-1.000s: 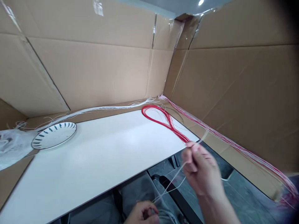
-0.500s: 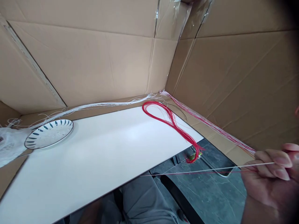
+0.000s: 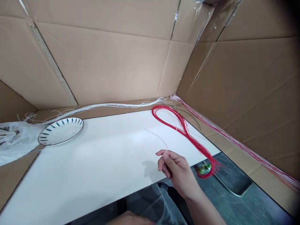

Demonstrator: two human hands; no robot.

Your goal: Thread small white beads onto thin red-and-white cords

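Note:
Over the front right part of the white table, my right hand (image 3: 175,165) is closed, thumb and index finger pinched on a thin pale thread (image 3: 159,136). The thread's free end curves up and to the left above the tabletop. To the right of that hand lies a looped bundle of red cords (image 3: 194,141), its tail hanging over the table's edge. My left hand (image 3: 131,219) shows only in part at the bottom edge, low over my lap; its fingers are blurred and cut off.
White cords (image 3: 105,105) run along the back ledge. Red and white cords (image 3: 225,132) lie along the right ledge by the cardboard wall (image 3: 253,93). An oval plate (image 3: 62,131) with dark rim marks sits on the white table (image 3: 98,162) at left, beside a plastic bag (image 3: 21,140).
My right hand has come from the far right edge to above the table. The thread, stretched taut before, now curves loosely. My left hand appears at the bottom, and the view has shifted left.

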